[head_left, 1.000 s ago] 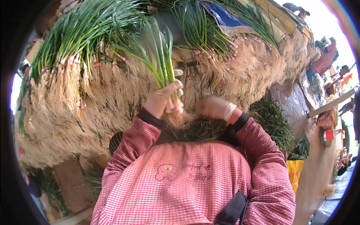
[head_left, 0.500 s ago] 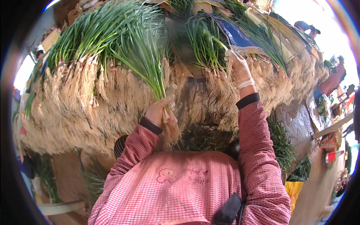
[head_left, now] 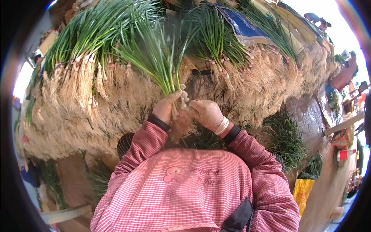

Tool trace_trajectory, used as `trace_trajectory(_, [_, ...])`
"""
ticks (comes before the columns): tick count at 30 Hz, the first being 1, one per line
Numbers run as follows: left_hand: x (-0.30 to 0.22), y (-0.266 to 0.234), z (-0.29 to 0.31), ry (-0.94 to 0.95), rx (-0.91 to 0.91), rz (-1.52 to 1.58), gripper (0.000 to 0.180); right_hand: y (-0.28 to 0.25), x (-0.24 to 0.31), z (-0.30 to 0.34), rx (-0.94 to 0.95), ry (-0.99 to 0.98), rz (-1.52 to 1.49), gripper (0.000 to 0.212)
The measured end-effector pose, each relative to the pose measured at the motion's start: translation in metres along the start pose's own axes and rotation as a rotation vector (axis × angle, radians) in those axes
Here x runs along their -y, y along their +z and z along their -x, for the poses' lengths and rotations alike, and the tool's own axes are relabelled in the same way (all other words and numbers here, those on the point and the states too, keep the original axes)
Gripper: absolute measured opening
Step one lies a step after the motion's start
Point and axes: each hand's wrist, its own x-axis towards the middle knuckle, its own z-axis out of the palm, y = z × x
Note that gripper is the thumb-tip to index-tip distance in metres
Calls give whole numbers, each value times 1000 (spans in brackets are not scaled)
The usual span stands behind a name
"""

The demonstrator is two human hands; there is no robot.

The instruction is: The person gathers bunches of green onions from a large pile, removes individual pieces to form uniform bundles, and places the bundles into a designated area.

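The left hand point(head_left: 164, 109), covered by a thin pale glove, grips a bunch of long green-leaved plants point(head_left: 168, 77) at the stem bases. The leaves point away from the body; the pale fibrous roots point(head_left: 182, 129) hang toward it. The right hand point(head_left: 209, 115), gloved likewise, is positioned just beside the stem bases with fingers bent; contact cannot be determined. Beyond both hands, a broad heap of green plants with straw-coloured roots point(head_left: 77, 87) extends to either side. A blue plastic sheet point(head_left: 245, 26) partly covers it at the right. Lower right: a yellow printed bag point(head_left: 303, 195) and a red-and-white cone point(head_left: 345, 154).
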Motion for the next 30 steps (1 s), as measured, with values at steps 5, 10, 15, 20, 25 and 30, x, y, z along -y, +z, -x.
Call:
trace_trajectory(5, [-3,-2,4,54,193,271,41,-20,-67,-3,61,258,284,31])
trace_trajectory(10, [-14,-1,22,174,342,258,60,-64,-103,-59,98,459,755,27])
trace_trajectory(15, [-37,19,33,309,330,116,62,-83,-145,-66,162,389,114,27])
trace_trajectory(20, [-21,2,16,307,172,196,35,-85,-88,-48,-143,666,-993,21])
trace_trajectory(25, [-8,11,6,45,215,45,23,-40,-8,-19,245,540,-435,22])
trace_trajectory(30, [21,10,-3,70,-1,-139,30,11,-30,17,-94,215,-615,23])
